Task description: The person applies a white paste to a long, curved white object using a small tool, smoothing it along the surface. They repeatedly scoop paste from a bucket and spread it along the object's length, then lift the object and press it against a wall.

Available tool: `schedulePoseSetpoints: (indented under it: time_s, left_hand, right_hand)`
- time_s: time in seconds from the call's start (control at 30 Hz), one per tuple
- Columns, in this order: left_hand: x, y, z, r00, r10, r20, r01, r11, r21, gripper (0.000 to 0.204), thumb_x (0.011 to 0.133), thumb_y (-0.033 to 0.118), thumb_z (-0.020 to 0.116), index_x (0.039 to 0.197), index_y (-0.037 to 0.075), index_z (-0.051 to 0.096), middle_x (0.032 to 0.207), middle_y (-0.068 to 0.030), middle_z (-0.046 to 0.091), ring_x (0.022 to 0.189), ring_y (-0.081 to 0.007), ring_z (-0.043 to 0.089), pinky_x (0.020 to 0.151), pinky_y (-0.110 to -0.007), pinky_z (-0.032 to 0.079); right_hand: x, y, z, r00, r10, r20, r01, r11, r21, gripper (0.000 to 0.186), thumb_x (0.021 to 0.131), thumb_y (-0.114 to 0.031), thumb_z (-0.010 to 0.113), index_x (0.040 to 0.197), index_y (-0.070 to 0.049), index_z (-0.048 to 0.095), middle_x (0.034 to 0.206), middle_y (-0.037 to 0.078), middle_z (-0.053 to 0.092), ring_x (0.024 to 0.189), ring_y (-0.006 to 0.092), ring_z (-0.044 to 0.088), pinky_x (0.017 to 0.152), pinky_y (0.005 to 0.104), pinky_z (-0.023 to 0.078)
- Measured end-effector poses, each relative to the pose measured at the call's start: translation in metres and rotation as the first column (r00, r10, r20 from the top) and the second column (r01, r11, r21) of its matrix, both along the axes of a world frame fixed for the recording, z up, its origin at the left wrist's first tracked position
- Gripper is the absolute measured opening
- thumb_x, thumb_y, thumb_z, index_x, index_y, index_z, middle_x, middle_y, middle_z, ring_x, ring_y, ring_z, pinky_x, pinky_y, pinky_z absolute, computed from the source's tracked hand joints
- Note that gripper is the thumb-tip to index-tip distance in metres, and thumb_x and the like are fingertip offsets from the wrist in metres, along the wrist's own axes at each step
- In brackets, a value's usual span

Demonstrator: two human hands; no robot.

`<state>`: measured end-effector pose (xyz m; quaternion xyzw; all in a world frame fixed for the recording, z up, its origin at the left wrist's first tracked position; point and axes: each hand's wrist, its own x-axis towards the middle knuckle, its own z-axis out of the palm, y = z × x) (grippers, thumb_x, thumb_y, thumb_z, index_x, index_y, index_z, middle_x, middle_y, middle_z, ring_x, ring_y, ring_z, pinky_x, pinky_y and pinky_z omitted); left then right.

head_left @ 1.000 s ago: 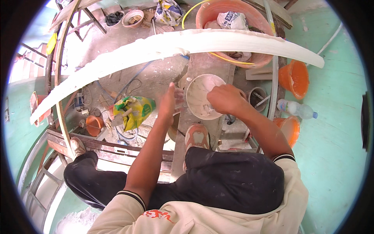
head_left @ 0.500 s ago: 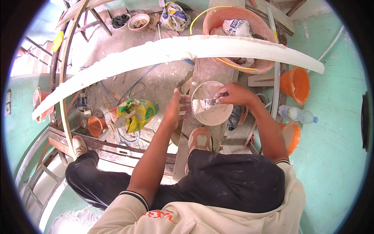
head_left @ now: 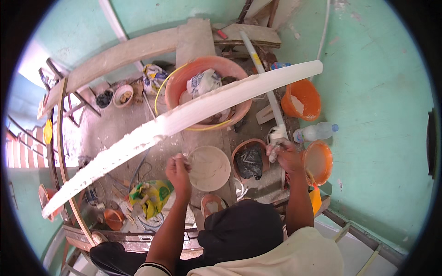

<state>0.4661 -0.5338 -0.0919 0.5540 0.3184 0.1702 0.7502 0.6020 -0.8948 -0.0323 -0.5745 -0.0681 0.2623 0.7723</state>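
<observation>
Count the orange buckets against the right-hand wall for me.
2: the far bucket is just beyond the bottle; the near bucket is on the bottle's near side, right of the right hand. Others may be hidden.

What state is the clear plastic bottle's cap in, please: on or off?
On: the blue cap sits at the neck of the clear plastic bottle. Whether it is screwed tight, I cannot tell.

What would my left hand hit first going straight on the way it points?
Straight on, your left hand would probably meet the long white strip first, lying ahead of it in the picture, though depth is unclear.
</observation>
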Motion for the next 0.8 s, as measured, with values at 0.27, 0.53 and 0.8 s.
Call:
schedulePoseSetpoints:
  time_s: [0.27,0.53,0.8]
  left_hand:
    - [0.096,-0.081,0.115,0.820,-0.568,0.062,0.419,0.672,0.611,0.019,0.090,0.014,0.075,0.102,0.001,0.066,0.093,-0.0082,0.068,0.084,-0.0229,0.065,0.076,-0.036,0.053]
    - [0.160,-0.074,0.123,0.794,-0.565,-0.224,0.334,0.098,0.937,0.043,0.079,0.019,0.080,0.116,0.004,0.064,0.146,-0.0173,0.051,0.133,-0.0403,0.046,0.109,-0.053,0.038]
    - [0.166,-0.070,0.108,0.791,-0.545,-0.278,0.384,0.087,0.919,0.047,0.077,0.017,0.080,0.117,0.002,0.063,0.149,-0.0171,0.049,0.136,-0.0407,0.045,0.111,-0.053,0.036]
  right_hand:
    - [0.091,-0.025,-0.058,0.873,-0.485,-0.048,0.481,0.874,-0.068,0.019,0.105,-0.017,0.055,0.119,-0.006,0.059,0.098,0.003,0.065,0.079,0.0113,0.058,0.066,0.0251,0.046]
    - [0.220,0.071,-0.128,0.874,-0.365,0.323,0.440,0.875,-0.202,0.045,0.102,-0.026,0.061,0.139,-0.002,0.054,0.125,0.011,0.063,0.117,0.0218,0.059,0.099,0.0359,0.048]
    - [0.233,0.109,-0.166,0.652,-0.207,0.729,0.455,0.876,-0.159,0.057,0.099,-0.028,0.064,0.146,0.000,0.048,0.145,0.017,0.054,0.134,0.0289,0.050,0.113,0.0417,0.038]
